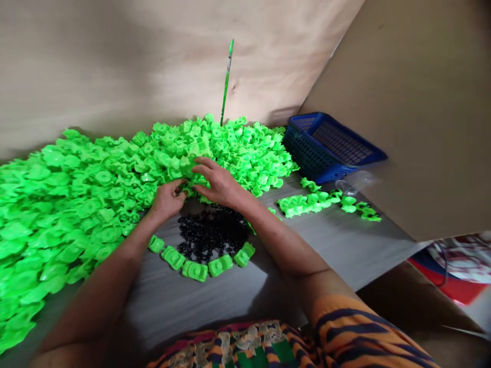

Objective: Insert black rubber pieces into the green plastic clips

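Both my hands are at the near edge of a big heap of bright green moulded plastic pieces (103, 179). My left hand (169, 198) is closed, thumb and fingers pinched together; green shows at its fingertips, but I cannot make out what it holds. Just to its right, my right hand (218, 184) has its fingers apart over the heap, thumb low and forefinger by a green piece. Below the hands lies a pile of small black parts (210, 232). Several green car-shaped pieces (195, 270) form a curved row along the pile's near side.
A blue plastic basket (326, 145) stands at the back right. In front of it, several green pieces (303, 204) lie in a line on the grey tabletop (326, 245), beside clear round plastic items (356, 183). A thin green-marked stick (227, 82) rises behind the heap against a board wall.
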Motion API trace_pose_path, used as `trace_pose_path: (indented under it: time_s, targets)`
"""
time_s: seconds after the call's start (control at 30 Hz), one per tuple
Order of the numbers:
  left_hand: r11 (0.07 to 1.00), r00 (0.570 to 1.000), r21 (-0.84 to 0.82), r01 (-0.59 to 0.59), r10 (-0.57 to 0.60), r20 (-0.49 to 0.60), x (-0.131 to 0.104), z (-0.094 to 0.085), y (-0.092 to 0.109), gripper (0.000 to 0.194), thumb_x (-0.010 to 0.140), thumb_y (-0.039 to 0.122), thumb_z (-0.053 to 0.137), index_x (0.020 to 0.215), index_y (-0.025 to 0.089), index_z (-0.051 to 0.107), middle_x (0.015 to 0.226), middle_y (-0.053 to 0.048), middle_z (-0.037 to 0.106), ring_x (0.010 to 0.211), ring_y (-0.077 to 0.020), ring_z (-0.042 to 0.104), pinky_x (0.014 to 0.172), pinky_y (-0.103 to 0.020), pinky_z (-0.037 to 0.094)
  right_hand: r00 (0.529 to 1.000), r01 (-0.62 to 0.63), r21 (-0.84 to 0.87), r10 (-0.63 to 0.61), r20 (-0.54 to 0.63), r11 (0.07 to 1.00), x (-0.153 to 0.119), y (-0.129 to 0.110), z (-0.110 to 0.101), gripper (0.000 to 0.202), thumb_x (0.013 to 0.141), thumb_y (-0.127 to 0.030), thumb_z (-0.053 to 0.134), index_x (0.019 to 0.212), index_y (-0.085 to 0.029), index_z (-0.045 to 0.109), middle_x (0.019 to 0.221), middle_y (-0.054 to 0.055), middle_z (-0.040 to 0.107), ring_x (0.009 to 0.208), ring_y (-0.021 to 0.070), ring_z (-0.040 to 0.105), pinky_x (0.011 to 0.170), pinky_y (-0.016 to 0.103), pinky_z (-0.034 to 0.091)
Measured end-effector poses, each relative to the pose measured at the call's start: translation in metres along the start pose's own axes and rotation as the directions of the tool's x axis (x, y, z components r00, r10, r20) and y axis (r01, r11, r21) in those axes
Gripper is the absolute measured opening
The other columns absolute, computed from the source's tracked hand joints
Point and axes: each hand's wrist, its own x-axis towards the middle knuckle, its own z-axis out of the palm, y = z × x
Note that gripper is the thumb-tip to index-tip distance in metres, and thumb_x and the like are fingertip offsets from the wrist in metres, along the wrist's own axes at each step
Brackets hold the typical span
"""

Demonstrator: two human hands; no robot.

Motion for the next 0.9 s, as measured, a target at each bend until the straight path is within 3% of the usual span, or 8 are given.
trace_pose_path:
  time_s: [0.2, 0.33, 0.43, 0.53, 0.63, 0.7, 0.77, 0.9]
  targets:
    - [0.997, 0.998, 0.063, 0.041, -0.038, -0.056, 0.002, 0.004, -0.002, 0.057, 0.072, 0.032, 0.069, 0.125, 0.012, 0.079, 0.07, 0.001, 0.064, 0.053, -0.0139, 0.051, 0.055, -0.028, 0.041, 0.99, -0.068, -0.076, 0.058, -0.126, 0.995, 0.001, 0.016, -0.004, 0.057, 0.099, -0.034, 0.068, 0.154, -0.024, 0.055, 0.17, 0.018, 0.042, 0.162, 0.0347, 0.037, 0.128, 0.058, 0.041]
    - [0.997, 0.998, 0.064, 0.04, -0.036, -0.059, 0.002, 0.003, -0.003, 0.068, 0.073, 0.031, 0.07, 0.139, 0.012, 0.073, 0.077, 0.0, 0.067, 0.055, -0.0138, 0.053, 0.057, -0.028, 0.045, 0.994, -0.074, -0.158, 0.06, -0.091, 0.985, 0.003, 0.022, -0.017, 0.066, 0.098, -0.032, 0.068, 0.161, -0.025, 0.049, 0.172, 0.016, 0.04, 0.162, 0.0368, 0.034, 0.131, 0.064, 0.033]
    - [0.998, 0.999, 0.064, 0.02, -0.017, -0.042, 0.001, 0.001, -0.003, 0.07, 0.074, 0.03, 0.07, 0.142, 0.013, 0.071, 0.076, 0.0, 0.067, 0.056, -0.0141, 0.054, 0.057, -0.027, 0.046, 0.986, -0.168, -0.265, 0.168, -0.022, 0.95, 0.003, 0.022, -0.025, 0.067, 0.096, -0.026, 0.068, 0.161, -0.021, 0.05, 0.173, 0.018, 0.039, 0.159, 0.0405, 0.036, 0.127, 0.065, 0.035]
    - [0.998, 1.0, 0.06, -0.011, 0.012, -0.017, 0.001, -0.001, -0.002, 0.073, 0.075, 0.028, 0.069, 0.147, 0.015, 0.067, 0.072, 0.002, 0.065, 0.055, -0.0134, 0.054, 0.056, -0.026, 0.046, 0.95, -0.299, -0.365, 0.312, -0.025, 0.882, 0.002, 0.017, -0.035, 0.065, 0.096, -0.022, 0.065, 0.16, -0.018, 0.051, 0.172, 0.021, 0.04, 0.153, 0.0431, 0.042, 0.119, 0.063, 0.043]
    - [0.998, 0.999, 0.053, -0.038, 0.038, 0.004, 0.002, -0.004, -0.001, 0.077, 0.076, 0.025, 0.07, 0.152, 0.016, 0.062, 0.069, 0.004, 0.063, 0.054, -0.013, 0.054, 0.056, -0.025, 0.047, 0.929, -0.347, -0.369, 0.369, -0.012, 0.862, 0.002, 0.004, -0.047, 0.056, 0.098, -0.02, 0.059, 0.154, -0.015, 0.057, 0.153, 0.022, 0.059, 0.135, 0.0372, 0.058, 0.109, 0.051, 0.051]
    - [0.997, 0.999, 0.053, -0.048, 0.049, -0.02, 0.003, -0.004, -0.001, 0.076, 0.076, 0.025, 0.07, 0.152, 0.016, 0.062, 0.071, 0.003, 0.064, 0.055, -0.0129, 0.056, 0.056, -0.024, 0.048, 0.921, -0.346, -0.338, 0.386, 0.056, 0.875, 0.003, -0.01, -0.053, 0.048, 0.099, -0.018, 0.055, 0.145, -0.014, 0.065, 0.128, 0.018, 0.073, 0.115, 0.03, 0.067, 0.099, 0.042, 0.052]
    - [0.997, 0.995, 0.056, -0.06, 0.064, -0.071, 0.005, -0.003, -0.002, 0.071, 0.078, 0.026, 0.07, 0.147, 0.016, 0.065, 0.074, 0.003, 0.065, 0.056, -0.0128, 0.058, 0.057, -0.024, 0.049, 0.905, -0.322, -0.322, 0.389, 0.171, 0.89, 0.004, -0.024, -0.056, 0.043, 0.097, -0.014, 0.053, 0.136, -0.014, 0.072, 0.108, 0.013, 0.078, 0.098, 0.0245, 0.069, 0.09, 0.035, 0.051]
    - [0.991, 0.974, 0.085, -0.099, 0.114, -0.193, 0.007, -0.001, -0.005, 0.064, 0.078, 0.026, 0.072, 0.141, 0.017, 0.069, 0.082, -0.001, 0.069, 0.062, -0.013, 0.061, 0.06, -0.024, 0.051, 0.815, -0.161, -0.291, 0.293, 0.5, 0.943, 0.008, -0.046, -0.049, 0.042, 0.092, -0.005, 0.054, 0.126, -0.012, 0.08, 0.105, 0.012, 0.081, 0.096, 0.0218, 0.071, 0.086, 0.03, 0.048]
